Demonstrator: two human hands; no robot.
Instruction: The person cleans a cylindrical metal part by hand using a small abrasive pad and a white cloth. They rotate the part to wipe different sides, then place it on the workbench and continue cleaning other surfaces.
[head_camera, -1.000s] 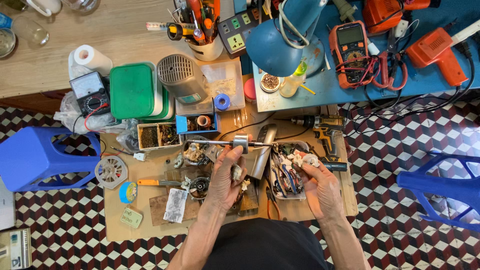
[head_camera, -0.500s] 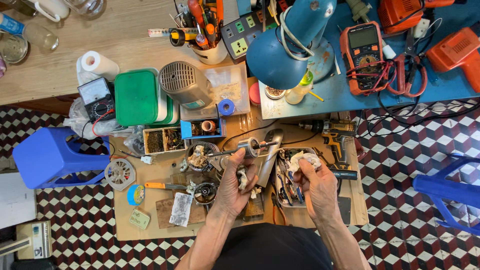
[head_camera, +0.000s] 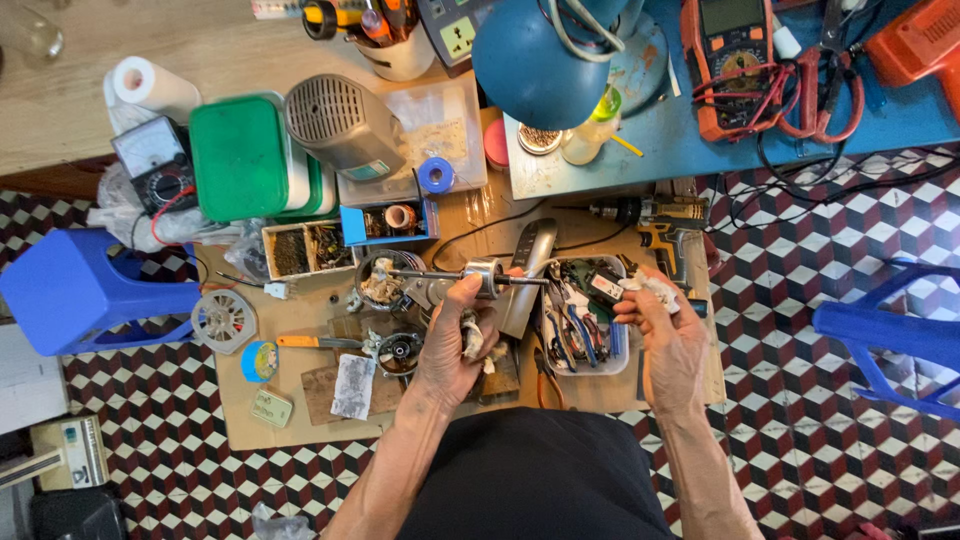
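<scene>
My left hand (head_camera: 455, 335) grips a metal motor rotor (head_camera: 480, 275) by its cylinder, the thin shaft running level to both sides, and a dirty rag is bunched in the palm. My right hand (head_camera: 665, 335) is raised to the right of it and pinches a small crumpled white wad (head_camera: 655, 290) at the fingertips. Between the hands stands a white tray of pliers and small tools (head_camera: 585, 320). Both hands hover over a low cardboard-covered work board (head_camera: 300, 430).
A cordless drill (head_camera: 660, 215) lies behind the tray. A green lidded box (head_camera: 240, 155), a grey fan housing (head_camera: 340, 120), a blue lamp shade (head_camera: 535, 60), multimeters (head_camera: 735, 55) and small parts boxes crowd the back. Blue plastic stools (head_camera: 70, 290) stand left and right.
My left hand has lifted the rotor a little and brought it level. My right hand has drawn slightly away to the right with the white wad. The view has shifted downward.
</scene>
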